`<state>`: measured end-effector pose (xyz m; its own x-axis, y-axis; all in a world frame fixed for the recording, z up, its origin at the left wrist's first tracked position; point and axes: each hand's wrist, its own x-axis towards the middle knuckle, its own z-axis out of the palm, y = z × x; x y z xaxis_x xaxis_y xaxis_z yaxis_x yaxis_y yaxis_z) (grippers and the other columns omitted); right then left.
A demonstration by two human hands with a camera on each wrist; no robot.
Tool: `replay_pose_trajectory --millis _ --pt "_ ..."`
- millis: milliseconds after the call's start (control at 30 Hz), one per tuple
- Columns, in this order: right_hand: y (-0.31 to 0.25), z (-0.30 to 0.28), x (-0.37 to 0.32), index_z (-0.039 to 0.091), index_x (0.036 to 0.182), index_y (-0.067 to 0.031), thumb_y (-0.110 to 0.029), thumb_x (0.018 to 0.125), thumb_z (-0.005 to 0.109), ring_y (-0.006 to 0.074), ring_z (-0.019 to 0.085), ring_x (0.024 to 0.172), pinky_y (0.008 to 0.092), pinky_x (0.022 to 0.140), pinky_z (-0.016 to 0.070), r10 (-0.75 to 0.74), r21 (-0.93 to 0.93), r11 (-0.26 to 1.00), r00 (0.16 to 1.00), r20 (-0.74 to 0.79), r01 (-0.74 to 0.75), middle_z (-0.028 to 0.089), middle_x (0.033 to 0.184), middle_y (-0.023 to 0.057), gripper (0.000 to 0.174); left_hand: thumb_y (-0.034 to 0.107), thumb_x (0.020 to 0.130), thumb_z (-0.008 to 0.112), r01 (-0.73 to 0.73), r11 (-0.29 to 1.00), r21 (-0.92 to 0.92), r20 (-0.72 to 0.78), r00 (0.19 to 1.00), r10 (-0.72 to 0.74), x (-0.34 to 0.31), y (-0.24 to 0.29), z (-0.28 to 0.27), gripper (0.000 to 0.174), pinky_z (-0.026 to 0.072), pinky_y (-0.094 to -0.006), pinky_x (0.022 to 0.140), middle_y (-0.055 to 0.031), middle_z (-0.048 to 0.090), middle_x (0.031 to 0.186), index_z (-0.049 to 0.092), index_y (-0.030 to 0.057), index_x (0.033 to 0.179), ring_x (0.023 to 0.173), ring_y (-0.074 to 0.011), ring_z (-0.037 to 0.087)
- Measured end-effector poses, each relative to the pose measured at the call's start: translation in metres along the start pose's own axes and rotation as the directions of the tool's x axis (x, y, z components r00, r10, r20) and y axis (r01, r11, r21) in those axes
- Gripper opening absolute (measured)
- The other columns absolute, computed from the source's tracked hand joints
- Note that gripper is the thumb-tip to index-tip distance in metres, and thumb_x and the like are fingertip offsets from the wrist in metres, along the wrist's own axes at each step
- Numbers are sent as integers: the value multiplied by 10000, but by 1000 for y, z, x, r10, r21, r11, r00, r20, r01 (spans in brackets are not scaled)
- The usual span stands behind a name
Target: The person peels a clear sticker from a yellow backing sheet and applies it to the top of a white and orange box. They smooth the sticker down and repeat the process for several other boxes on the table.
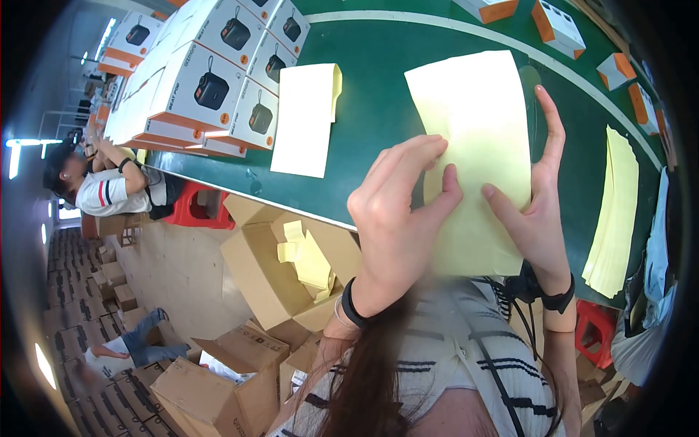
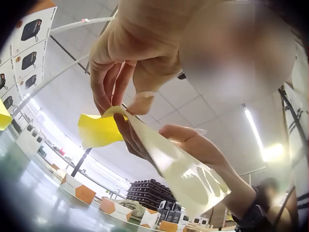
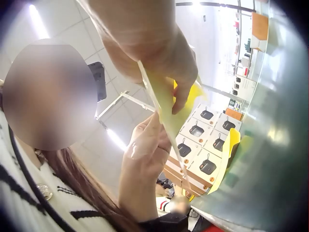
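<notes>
Over table, left hand, right hand pinch sheet.

It's bright in here, lit from overhead by long ceiling tubes that flare white at the right of the left-wrist view and the upper left of the right-wrist one. The head view bulges outward, with black corners and glare streaks at its left edge. The green table carries a soft sheen. Close to the lenses, the left hand and right hand look soft and shadowed. The yellow sheet glows, backlit.
</notes>
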<state>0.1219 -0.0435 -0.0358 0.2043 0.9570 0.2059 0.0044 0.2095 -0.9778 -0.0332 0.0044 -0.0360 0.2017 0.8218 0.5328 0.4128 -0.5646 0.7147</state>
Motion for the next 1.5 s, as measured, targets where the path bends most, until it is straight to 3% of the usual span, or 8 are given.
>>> replay_pose_trajectory --millis 433,633,833,1033,1133,1200,1433,1500 --pt "7 -12 -2 -3 1565 -45 131 772 512 206 641 1146 291 937 529 -40 -186 981 998 53 49 81 1635 88 962 -36 718 721 170 985 -32 189 969 -161 8 3 -7 142 532 -259 690 -86 724 782 683 -24 855 767 -168 734" --pt "7 -18 -2 28 1560 -38 121 783 514 211 639 1149 305 951 527 -65 -290 955 998 14 66 82 1634 81 930 -34 733 747 181 980 -80 244 957 -157 9 5 -10 211 549 -257 693 -114 739 882 704 -24 939 835 -206 749" --pt "-2 -15 1 198 1513 61 113 794 525 210 635 1151 301 955 525 -38 -190 981 998 -50 28 34 1638 48 792 -38 752 748 494 742 -453 351 864 -361 12 -5 -12 292 542 -237 756 -116 749 977 715 -30 1042 865 -178 746" --pt "-10 -11 0 437 1387 125 72 808 549 188 641 1135 305 932 529 -31 -289 957 999 12 33 6 1641 60 592 -63 762 737 278 905 -322 211 953 -218 5 -6 -4 225 547 -236 733 -90 741 910 712 -18 981 856 -186 749" --pt "-15 -3 -3 597 1241 119 47 807 560 175 592 1208 303 941 519 5 -94 995 996 -91 -14 9 1638 66 442 -56 749 747 215 950 -229 176 968 -177 7 -2 -3 196 553 -247 702 -81 733 877 700 -15 935 827 -192 751" --pt "-15 -5 -6 692 1092 101 47 800 564 174 520 1292 301 953 509 8 -245 969 998 -61 -23 10 1636 68 323 -56 749 744 183 963 -197 184 972 -147 8 -1 -3 184 554 -253 692 -81 732 863 695 -18 922 821 -198 752" --pt "-5 -9 -7 700 1092 84 37 792 583 165 481 1324 290 946 504 -186 -471 870 982 -44 144 35 1635 69 326 -64 787 706 314 908 -278 293 928 -231 8 -8 -6 174 541 -219 697 -78 745 864 700 -40 959 792 -158 744" --pt "-11 -8 -6 688 1121 85 33 794 589 172 517 1289 285 945 504 -37 -227 974 993 -112 10 61 1634 65 345 -59 824 682 416 842 -343 335 892 -304 13 -2 -14 150 536 -211 715 -83 745 897 695 -58 973 808 -139 733"
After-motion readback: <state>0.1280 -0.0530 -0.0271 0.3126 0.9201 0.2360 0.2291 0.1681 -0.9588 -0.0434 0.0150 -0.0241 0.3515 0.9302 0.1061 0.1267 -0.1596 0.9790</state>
